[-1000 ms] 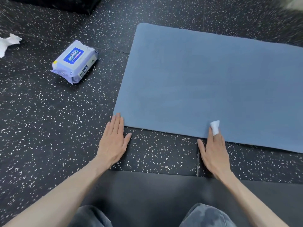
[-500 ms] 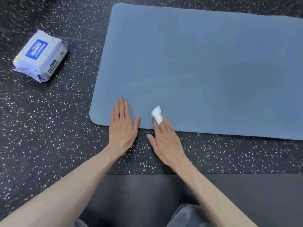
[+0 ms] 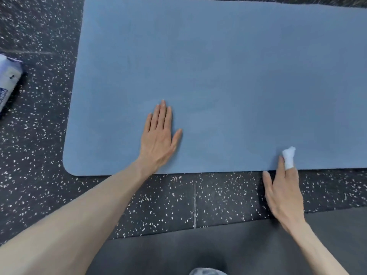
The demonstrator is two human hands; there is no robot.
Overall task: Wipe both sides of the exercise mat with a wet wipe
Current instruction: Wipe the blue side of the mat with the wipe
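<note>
Left hand [image 3: 158, 135] lies flat with straight fingers on the blue exercise mat [image 3: 228, 76], pinning it to the speckled floor [image 3: 35, 147]. Right hand [image 3: 284, 191] pinches a small wet wipe [image 3: 289, 158] at the mat's near edge (thumb on the floor). Judging by this, the upper side is being wiped; next comes a steady sweep along the mat.

Left hand [image 3: 159, 135] flat, fingers straight, right hand [image 3: 283, 192] fingers extended
</note>
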